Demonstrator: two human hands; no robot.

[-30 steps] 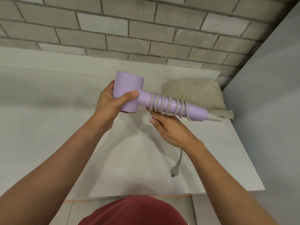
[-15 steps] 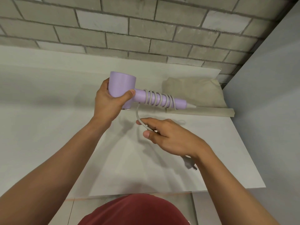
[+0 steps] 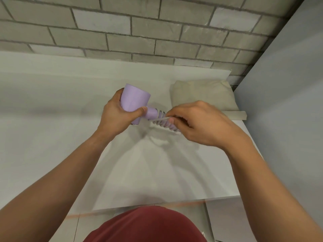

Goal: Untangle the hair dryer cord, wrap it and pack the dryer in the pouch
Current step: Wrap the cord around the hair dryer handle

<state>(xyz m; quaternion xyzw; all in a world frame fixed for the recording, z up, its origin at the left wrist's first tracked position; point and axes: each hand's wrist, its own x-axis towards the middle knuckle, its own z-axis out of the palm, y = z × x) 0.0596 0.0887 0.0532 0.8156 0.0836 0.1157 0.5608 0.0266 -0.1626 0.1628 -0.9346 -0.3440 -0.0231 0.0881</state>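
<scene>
A lilac hair dryer (image 3: 134, 100) hangs above the white table (image 3: 139, 172). My left hand (image 3: 117, 116) grips its round head, thumb across the front. Its handle points right, with several turns of grey cord (image 3: 160, 120) coiled around it. My right hand (image 3: 201, 121) is over the handle's far end and pinches the cord between thumb and fingers, covering the handle tip and the plug. The beige pouch (image 3: 202, 95) lies flat on the table behind my right hand, its flap edge showing at the right.
A grey brick wall (image 3: 139, 32) runs along the back. A pale grey panel (image 3: 288, 102) closes off the right side. The table's front edge (image 3: 157, 205) lies close to my body, with floor tiles below.
My right hand rose from below the dryer to the handle, bringing the loose cord up over it. The plug that hung near the table is now out of sight. The dryer tilted slightly.
</scene>
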